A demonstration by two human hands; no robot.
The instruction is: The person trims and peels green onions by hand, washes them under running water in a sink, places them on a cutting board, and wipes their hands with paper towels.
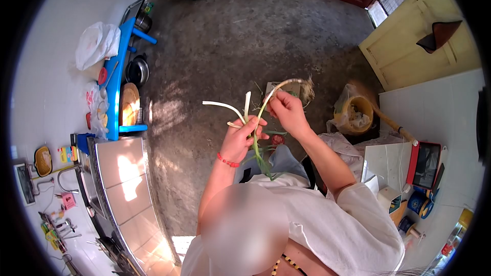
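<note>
My left hand (240, 140), with a red bead bracelet at the wrist, is closed around several scallions. Two white scallion ends (222, 104) stick out above its fingers, and green leaves (262, 165) hang below towards my lap. One longer scallion (266, 103) runs from the left hand up past my right hand and bends to the right. Brownish, root-like strands (308, 91) show at its far end. My right hand (287, 113) pinches this scallion's pale stalk between thumb and fingers.
A small box or board with scraps (290, 88) lies on the floor beyond my hands. To the right stands a yellow bucket (357, 114) lined with a plastic bag. A blue table (115, 87) and a tiled counter (123, 174) line the left wall.
</note>
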